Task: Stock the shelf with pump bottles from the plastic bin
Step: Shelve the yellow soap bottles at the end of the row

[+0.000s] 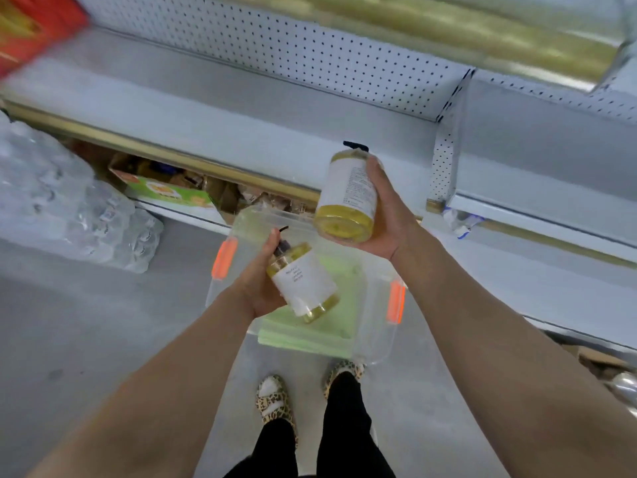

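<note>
Feet: at 6 o'clock of the view we saw leopard-print slippers (pixel 275 398) under black trousers (pixel 341 426), standing on the grey floor (pixel 86 339).
Left hand: just toward 7 o'clock of centre, the left hand (pixel 256 281) had fingers and thumb wrapped round the left bottle (pixel 303 281). This was a pump bottle of yellow liquid with a white label, tilted so its dark pump pointed to 11 o'clock.
Plastic bin: the clear plastic bin (pixel 375 339), with orange latches, stood on the floor at 12 o'clock of the slippers, directly below the left bottle. A pale green pad (pixel 331 326) lay in its bottom.
Right hand: at 1 o'clock of the left hand, the right hand (pixel 389 215) clasped the right bottle (pixel 348 194) from the side. Its base faced us and its black pump pointed to 12 o'clock, against the shelf. The two bottles were apart.
Lower tier: a green box (pixel 169 193) sat at 10 o'clock of the bin.
Water pack: a shrink-wrapped water pack (pixel 69 208) lay at 9 o'clock.
Shelf: the grey shelf (pixel 206 108) ran across the view, backed by pegboard (pixel 275 39).
Red package: a red package (pixel 31 25) showed at 11 o'clock, too blurred for us to tell more.
</note>
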The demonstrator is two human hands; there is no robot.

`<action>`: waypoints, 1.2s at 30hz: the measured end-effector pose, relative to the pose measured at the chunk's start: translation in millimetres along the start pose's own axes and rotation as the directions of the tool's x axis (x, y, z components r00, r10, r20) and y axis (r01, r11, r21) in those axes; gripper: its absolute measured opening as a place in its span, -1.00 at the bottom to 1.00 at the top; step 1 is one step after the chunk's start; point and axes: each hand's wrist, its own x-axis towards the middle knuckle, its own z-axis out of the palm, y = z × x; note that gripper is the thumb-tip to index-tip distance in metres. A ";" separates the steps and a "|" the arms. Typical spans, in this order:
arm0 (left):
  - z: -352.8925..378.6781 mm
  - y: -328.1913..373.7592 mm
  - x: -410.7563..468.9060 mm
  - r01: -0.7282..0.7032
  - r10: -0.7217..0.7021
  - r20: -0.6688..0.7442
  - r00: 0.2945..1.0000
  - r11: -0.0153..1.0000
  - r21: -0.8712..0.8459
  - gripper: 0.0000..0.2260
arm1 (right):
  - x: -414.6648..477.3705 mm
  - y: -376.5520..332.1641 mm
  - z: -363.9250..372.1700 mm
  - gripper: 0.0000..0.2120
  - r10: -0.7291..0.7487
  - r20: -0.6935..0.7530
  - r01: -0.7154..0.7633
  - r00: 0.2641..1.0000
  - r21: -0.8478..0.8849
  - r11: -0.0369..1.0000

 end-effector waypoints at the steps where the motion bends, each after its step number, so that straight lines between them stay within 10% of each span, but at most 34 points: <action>1: 2.4 4.8 -12.7 -0.016 0.016 0.000 1.000 0.999 -0.036 -0.58 | -7.9 -0.4 10.0 -0.35 -0.018 -0.021 0.018 1.000 -0.023 1.000; 10: 21.8 53.8 -108.2 -0.111 0.132 0.140 0.981 0.983 -0.146 -0.38 | -79.9 -10.2 100.0 -0.44 -0.180 -0.121 0.155 0.976 -0.194 0.969; 20: 71.3 115.1 -191.5 -0.213 0.224 0.180 0.958 0.974 -0.078 -0.70 | -124.9 -23.7 171.8 -0.38 -0.466 -0.013 0.405 0.885 -0.476 0.781; 36: 143.9 134.4 -232.3 -0.345 0.323 0.276 0.905 0.938 0.034 -0.70 | -184.2 -44.3 193.2 -0.45 -0.659 -0.052 0.589 0.750 -0.401 0.702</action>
